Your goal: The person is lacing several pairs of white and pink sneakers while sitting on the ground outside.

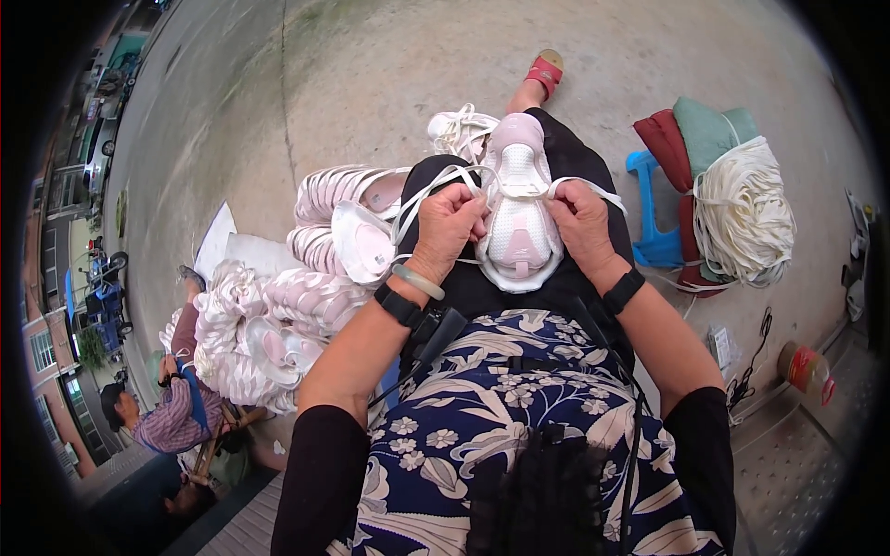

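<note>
A pink and white shoe upper (521, 222) lies across my lap, with a white shoelace (519, 191) running across its middle. My left hand (452, 221) is closed at the upper's left edge, fingertips pinched on the lace, and a loop of it curves out over my left knee. On the other side my right hand (581, 221) pinches the same lace close to the upper's right edge. Its free end trails past that hand over my right thigh. Beyond my knees sits another laced upper (461, 132).
Stacks of pink and white uppers (345, 199) and a larger heap (278, 320) stand to my left. On my right a blue stool (654, 218) stands beside folded cloths (712, 130) and a bundle of white laces (744, 211). A plastic bottle (805, 369) lies lower right. Another person (171, 417) sits far left.
</note>
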### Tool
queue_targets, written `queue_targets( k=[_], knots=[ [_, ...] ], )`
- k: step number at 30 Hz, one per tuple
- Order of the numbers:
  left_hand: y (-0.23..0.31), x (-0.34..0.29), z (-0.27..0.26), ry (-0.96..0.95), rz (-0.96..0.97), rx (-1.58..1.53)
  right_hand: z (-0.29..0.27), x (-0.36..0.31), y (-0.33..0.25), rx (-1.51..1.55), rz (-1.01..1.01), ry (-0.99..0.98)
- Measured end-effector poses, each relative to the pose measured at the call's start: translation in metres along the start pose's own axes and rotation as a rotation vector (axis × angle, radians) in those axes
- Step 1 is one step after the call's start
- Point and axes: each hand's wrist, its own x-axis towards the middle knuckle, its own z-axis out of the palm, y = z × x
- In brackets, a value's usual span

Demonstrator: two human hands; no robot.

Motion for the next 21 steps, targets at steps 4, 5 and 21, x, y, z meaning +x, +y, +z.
queue_targets(
  k=[4,5,21],
  knots=[
    [0.004,-0.002,0.001,-0.007,0.004,0.181,-0.003,0.003,0.000,-0.118,-0.063,-0.034],
    [0.003,-0.001,0.002,-0.005,0.006,0.182,-0.003,0.003,0.000,-0.116,-0.066,-0.035],
    [-0.005,0.010,0.017,0.214,0.313,0.581,-0.018,-0.005,-0.001,0.022,0.189,-0.111]
  ],
)
